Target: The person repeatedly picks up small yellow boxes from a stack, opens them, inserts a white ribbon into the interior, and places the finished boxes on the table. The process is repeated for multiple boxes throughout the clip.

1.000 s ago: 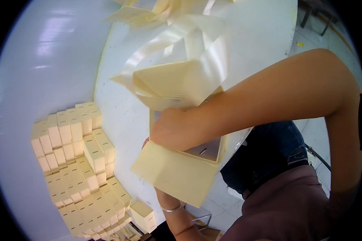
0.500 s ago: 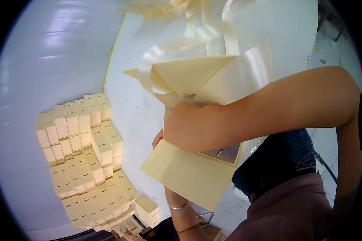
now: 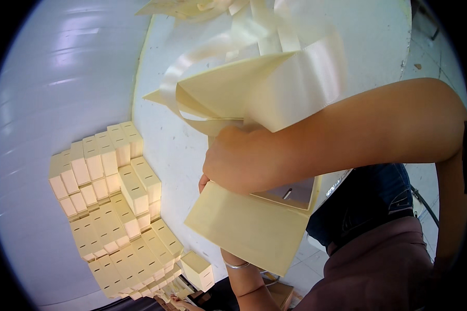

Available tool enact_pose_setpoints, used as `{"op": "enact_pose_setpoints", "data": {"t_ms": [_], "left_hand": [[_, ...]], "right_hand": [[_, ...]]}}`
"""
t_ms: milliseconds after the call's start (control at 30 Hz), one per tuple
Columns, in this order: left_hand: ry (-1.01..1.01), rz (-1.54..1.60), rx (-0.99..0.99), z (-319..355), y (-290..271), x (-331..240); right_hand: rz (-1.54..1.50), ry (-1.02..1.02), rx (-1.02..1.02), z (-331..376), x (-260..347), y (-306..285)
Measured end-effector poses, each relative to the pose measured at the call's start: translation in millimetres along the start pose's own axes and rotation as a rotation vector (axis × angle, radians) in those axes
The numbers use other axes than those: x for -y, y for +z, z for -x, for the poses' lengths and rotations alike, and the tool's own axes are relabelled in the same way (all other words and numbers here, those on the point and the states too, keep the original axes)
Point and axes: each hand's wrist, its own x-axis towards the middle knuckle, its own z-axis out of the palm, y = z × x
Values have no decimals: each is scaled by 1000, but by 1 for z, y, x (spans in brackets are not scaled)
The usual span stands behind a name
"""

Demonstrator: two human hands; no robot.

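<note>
A cream cardboard box (image 3: 313,194) stands open in front of me, its near flap (image 3: 246,223) folded out and a far flap (image 3: 233,85) raised. My right hand (image 3: 238,160) reaches over the box from the right, bent down at its opening; its fingers are out of sight. Of my left hand (image 3: 203,182), only fingertips show, curled round the box's left side; the flap covers the rest, and a bracelet (image 3: 238,265) circles that wrist. Wide, glossy white ribbon (image 3: 316,72) loops round the far flap, partly smeared by motion. Inside the box a dark slit shows in the grey bottom.
Many similar cream boxes (image 3: 106,223) are stacked in steps on the white table (image 3: 163,150) at the left. One single box (image 3: 197,269) stands apart nearby. More ribbon and cream material (image 3: 192,8) lie at the far edge. Another person's hand (image 3: 179,302) shows at the bottom.
The view has shifted slightly. The far flap and ribbon loop have moved up and left, and my right hand has moved a little left over the box. My left hand keeps its place at the box's side.
</note>
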Motion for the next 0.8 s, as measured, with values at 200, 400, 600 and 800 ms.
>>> {"op": "enact_pose_setpoints", "data": {"t_ms": [200, 400, 600, 800], "left_hand": [[19, -6, 15, -3, 3, 1], [42, -39, 4, -1, 2, -6], [55, -91, 25, 4, 8, 3], [102, -185, 10, 12, 7, -1]], "right_hand": [[-188, 147, 68, 4, -2, -7], [-170, 94, 178, 1, 3, -21], [-189, 162, 148, -2, -2, -4], [-510, 147, -96, -4, -1, 7]]}}
